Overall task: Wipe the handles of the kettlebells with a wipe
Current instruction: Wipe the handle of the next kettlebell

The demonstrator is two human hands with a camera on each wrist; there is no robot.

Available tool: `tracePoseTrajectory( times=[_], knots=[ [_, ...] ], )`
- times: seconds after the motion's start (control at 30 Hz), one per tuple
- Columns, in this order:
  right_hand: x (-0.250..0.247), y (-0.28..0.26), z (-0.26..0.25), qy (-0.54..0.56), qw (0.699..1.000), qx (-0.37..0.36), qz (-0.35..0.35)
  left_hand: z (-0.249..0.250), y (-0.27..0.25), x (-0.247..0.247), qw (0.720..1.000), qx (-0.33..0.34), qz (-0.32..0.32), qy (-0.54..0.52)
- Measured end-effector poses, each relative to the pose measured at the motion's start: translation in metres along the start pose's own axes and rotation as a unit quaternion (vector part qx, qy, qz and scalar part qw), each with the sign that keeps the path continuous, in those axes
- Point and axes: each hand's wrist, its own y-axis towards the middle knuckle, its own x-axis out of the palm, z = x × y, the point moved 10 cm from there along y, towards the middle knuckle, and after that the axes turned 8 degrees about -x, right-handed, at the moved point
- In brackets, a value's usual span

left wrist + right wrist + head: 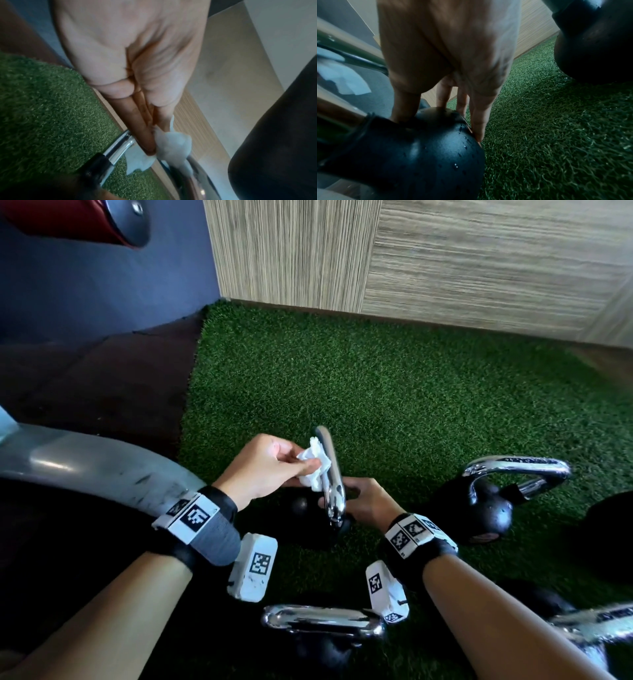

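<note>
One kettlebell (297, 506) on green turf (376, 388): L hand (263, 470) pinches a crumpled white wipe (313, 465) against its shiny chrome handle (329, 460), R hand (368, 503) clasps its black, droplet-flecked ball (419, 155) w/ thumb & fingers (478, 121)

Head cam's up above the middle kettlebell (329, 494), looking down at it on the turf (411, 392). Left wrist cam's jammed up against its chrome handle (118, 150), right wrist cam against its black ball (423, 155). All three share that kettlebell.
</note>
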Motion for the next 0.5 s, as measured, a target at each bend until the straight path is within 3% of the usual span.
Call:
tracePoseTrajectory(
  times=[0.1, 0.23, 0.37, 0.5],
  knots=[
    [-0.001, 0.000, -0.004, 0.002, 1.000, 0.000, -0.008, 0.003, -0.003, -0.004, 1.000, 0.005, 0.022, 0.008],
    [-0.003, 0.001, 0.001, -0.009, 1.000, 0.000, -0.006, -0.018, -0.012, 0.012, 0.997, -0.038, -0.057, 0.041],
    [-0.002, 0.002, -0.002, -0.019, 1.000, 0.000, 0.000, -0.004, -0.029, 0.008, 0.990, 0.040, -0.035, 0.127],
    [-0.004, 0.000, -0.007, -0.039, 0.999, -0.010, -0.010, -0.006, -0.041, 0.020, 0.985, 0.094, -0.035, 0.138]
  ],
)
